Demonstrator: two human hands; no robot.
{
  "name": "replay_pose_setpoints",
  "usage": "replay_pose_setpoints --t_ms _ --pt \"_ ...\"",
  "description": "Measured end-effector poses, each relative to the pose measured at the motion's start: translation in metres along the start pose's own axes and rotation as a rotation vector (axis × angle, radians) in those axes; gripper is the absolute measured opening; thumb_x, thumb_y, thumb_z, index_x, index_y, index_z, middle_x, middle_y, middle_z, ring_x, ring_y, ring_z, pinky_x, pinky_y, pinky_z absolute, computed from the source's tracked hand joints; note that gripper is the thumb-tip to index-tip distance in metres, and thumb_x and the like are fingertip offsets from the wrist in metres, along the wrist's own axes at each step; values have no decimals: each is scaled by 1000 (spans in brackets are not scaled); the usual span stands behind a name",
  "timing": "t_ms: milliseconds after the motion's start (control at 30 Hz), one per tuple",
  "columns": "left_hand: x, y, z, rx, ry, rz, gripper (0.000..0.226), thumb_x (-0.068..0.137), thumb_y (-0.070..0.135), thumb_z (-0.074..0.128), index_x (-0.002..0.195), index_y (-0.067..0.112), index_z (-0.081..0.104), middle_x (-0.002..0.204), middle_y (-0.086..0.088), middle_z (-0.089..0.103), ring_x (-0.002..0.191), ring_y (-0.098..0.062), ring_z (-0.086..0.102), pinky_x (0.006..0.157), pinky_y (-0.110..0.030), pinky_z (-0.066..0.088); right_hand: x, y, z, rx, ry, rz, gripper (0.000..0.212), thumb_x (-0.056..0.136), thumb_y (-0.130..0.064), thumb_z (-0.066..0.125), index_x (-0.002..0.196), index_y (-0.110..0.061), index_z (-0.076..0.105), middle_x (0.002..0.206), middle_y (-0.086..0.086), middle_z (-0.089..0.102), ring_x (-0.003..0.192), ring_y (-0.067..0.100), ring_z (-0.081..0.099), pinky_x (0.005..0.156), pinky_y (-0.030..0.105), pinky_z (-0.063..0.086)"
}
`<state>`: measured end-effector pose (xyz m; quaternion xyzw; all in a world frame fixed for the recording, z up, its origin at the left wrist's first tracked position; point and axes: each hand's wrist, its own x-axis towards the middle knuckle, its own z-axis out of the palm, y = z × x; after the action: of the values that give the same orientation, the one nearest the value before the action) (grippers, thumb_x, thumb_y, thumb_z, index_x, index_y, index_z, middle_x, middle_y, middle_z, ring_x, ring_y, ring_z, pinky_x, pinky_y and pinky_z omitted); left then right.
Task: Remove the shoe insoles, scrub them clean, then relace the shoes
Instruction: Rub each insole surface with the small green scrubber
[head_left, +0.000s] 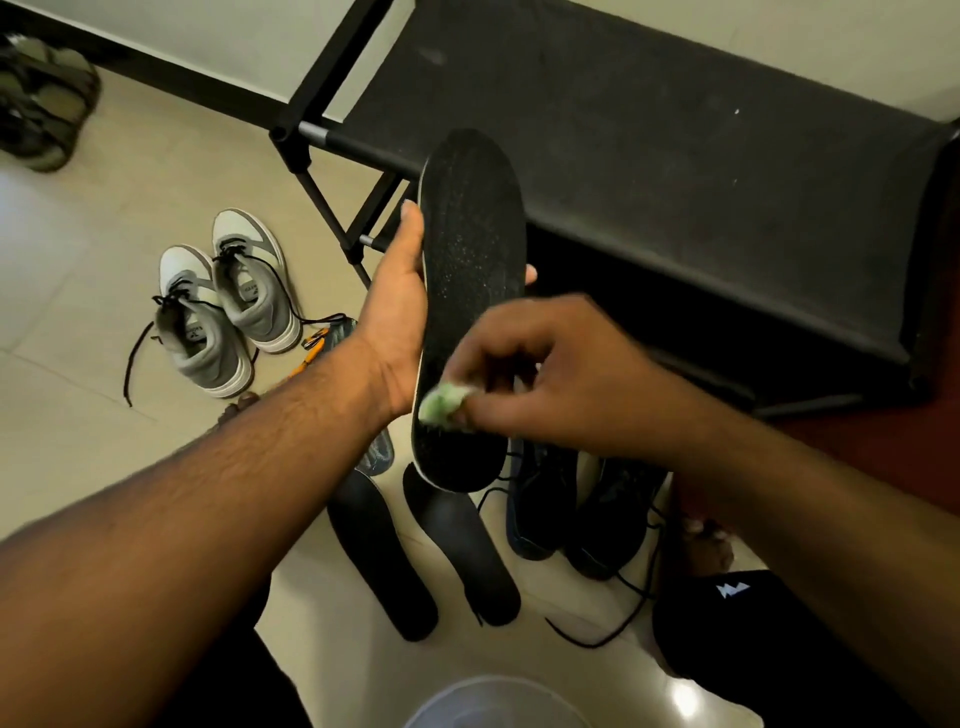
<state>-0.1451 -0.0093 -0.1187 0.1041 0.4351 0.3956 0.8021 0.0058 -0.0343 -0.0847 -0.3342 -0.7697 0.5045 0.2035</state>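
My left hand (397, 306) grips a black insole (470, 249) upright in the air, thumb on its left edge, fingertips showing at its right edge. My right hand (550, 369) pinches a small green scrub pad (441, 406) against the lower part of that insole. Two more black insoles (382, 556) (465, 556) lie flat on the floor below. A pair of dark shoes (576, 512) with loose black laces stands to their right, partly hidden by my right arm. A grey and white pair of sneakers (228, 306) with loosened laces stands on the floor at left.
A black shoe rack (649, 156) with a fabric shelf fills the upper right. The rim of a pale bowl (493, 701) shows at the bottom edge. Olive sandals (44, 104) lie at far upper left. Small tools with orange handles (317, 345) lie by the sneakers.
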Motion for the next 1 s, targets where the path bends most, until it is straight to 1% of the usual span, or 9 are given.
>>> replay_pose_setpoints --t_ms 100,200,367,500,567,633,767,900,1000 --pt "0 -1 1 12 23 12 87 93 75 26 120 4 66 130 -24 61 109 -32 61 93 -44 54 0 5 4 -49 -39 2 8 81 -11 77 87 -8 75 80 -8 70 71 0 64 64 13 49" --pt "-3 -5 4 53 -20 -42 83 93 74 28 93 7 76 96 -15 72 83 -27 69 76 -37 58 9 16 -10 -53 210 129 6 79 -10 79 83 -8 75 76 -3 72 69 8 68 63 27 57" --pt "-2 -7 4 95 -77 -103 87 91 78 24 100 10 78 100 -16 69 86 -31 64 81 -44 54 10 23 -30 -73 479 204 7 78 -12 80 77 -9 73 70 -1 70 59 13 66 56 28 55" --pt "-3 0 4 32 -60 -24 86 93 75 26 96 6 78 100 -15 72 92 -26 68 92 -40 53 4 4 -25 137 22 129 10 76 -5 80 84 -7 74 84 6 75 75 13 71 72 33 60" --pt "-3 2 3 6 -35 6 90 93 76 24 112 1 70 114 -20 67 97 -29 64 94 -40 51 0 0 -18 35 -186 76 9 78 -9 79 87 -8 76 86 3 75 81 11 71 77 33 59" --pt "-3 2 3 11 -28 25 91 93 76 20 124 2 62 127 -22 62 102 -31 62 92 -40 53 -1 4 -16 -102 -218 21 9 80 -13 78 88 -9 76 85 -1 73 81 7 69 75 30 57" --pt "-4 -1 6 36 -84 -15 84 91 77 22 110 7 64 109 -15 62 102 -30 57 89 -38 50 5 22 -30 -279 111 11 8 79 -15 79 86 -13 77 83 -6 69 75 6 66 67 23 54" --pt "-5 -3 6 85 -88 -43 85 92 77 22 107 10 72 104 -17 68 88 -31 64 79 -48 55 9 37 -40 -525 479 15 5 79 -16 75 83 -14 75 81 -3 69 75 12 63 68 39 54" --pt "-6 -1 7 94 -98 -37 86 92 77 22 101 10 76 102 -16 69 86 -30 65 78 -47 56 8 29 -42 -459 486 -104 13 82 -22 75 83 -10 75 80 -1 70 73 9 63 67 26 52"
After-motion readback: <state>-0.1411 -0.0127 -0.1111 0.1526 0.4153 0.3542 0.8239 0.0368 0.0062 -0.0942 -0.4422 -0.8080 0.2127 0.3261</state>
